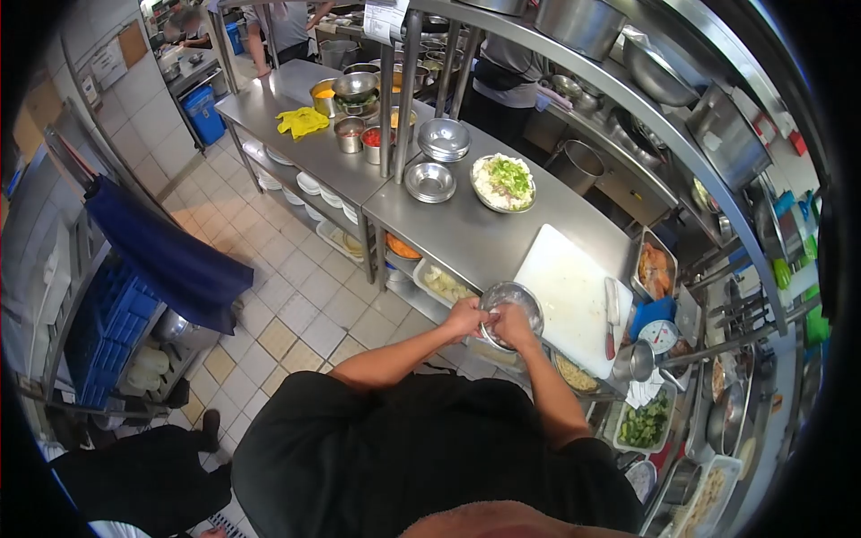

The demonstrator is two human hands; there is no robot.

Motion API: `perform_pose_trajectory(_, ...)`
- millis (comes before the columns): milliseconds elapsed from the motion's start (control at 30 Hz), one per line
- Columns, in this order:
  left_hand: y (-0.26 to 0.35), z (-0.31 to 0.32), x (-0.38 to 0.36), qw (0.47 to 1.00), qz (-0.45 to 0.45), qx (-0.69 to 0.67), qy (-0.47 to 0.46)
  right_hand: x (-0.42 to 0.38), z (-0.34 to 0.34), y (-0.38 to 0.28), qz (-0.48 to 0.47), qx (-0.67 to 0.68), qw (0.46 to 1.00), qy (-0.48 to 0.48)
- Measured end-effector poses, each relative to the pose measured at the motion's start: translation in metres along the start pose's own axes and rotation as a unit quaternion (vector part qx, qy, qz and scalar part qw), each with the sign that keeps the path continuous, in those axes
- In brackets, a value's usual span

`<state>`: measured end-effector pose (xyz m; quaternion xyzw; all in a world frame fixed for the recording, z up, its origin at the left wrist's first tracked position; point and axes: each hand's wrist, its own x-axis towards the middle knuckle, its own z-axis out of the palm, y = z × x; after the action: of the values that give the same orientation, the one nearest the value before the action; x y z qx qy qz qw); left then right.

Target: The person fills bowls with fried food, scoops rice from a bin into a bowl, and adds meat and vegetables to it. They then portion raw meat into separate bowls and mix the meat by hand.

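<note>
A shiny metal bowl (531,303) is in front of me at the near edge of the steel table, beside a white cutting board (563,285). My left hand (466,318) is closed at the bowl's left rim. My right hand (513,326) reaches over the bowl, its fingers closed and close to the left fingertips; what they pinch is too small to make out. A knife (612,314) lies on the board's right side. Farther back stands a bowl of white food topped with chopped greens (504,183).
Stacked metal bowls (444,139) and metal plates (430,182) stand left of the food bowl. A tray of orange-pink food (656,269), a dial scale (660,336) and a tub of greens (644,421) are at right. Another person (143,480) is behind me at left.
</note>
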<state>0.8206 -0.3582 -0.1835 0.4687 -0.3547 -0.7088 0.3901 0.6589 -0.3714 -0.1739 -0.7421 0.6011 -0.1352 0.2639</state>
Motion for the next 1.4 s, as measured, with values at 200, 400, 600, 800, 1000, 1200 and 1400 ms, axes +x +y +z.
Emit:
perform_pose_trajectory(200, 0.016, 0.009, 0.007, 1.000, 0.023, 0.010, -0.014, -0.004, -0.049, 0.007, -0.134, -0.028, 0.987, 0.086)
perform_pose_trajectory(400, 0.019, 0.017, 0.007, 1.000, 0.003, 0.006, -0.024, -0.013, -0.021, 0.018, 0.025, 0.039, 0.994, 0.095)
perform_pose_trajectory(600, -0.014, 0.023, 0.020, 0.999, -0.004, 0.044, -0.023, -0.023, -0.042, 0.003, 0.156, 0.086, 0.983, 0.041)
perform_pose_trajectory(800, -0.005, 0.047, 0.036, 0.995, 0.028, 0.100, 0.000, -0.015, -0.061, 0.049, 0.024, 0.117, 0.992, 0.033)
perform_pose_trajectory(1000, -0.033, 0.061, 0.087, 0.998, -0.009, 0.057, -0.005, -0.028, -0.090, 0.083, -0.007, 0.072, 0.940, 0.333)
perform_pose_trajectory(1200, -0.044, 0.089, 0.118, 0.971, 0.056, 0.221, 0.078, -0.042, -0.104, 0.129, 0.046, 0.114, 0.959, 0.254)
perform_pose_trajectory(1400, -0.045, 0.113, 0.115, 0.998, -0.009, 0.049, 0.042, -0.022, -0.095, 0.167, 0.047, 0.153, 0.964, 0.214)
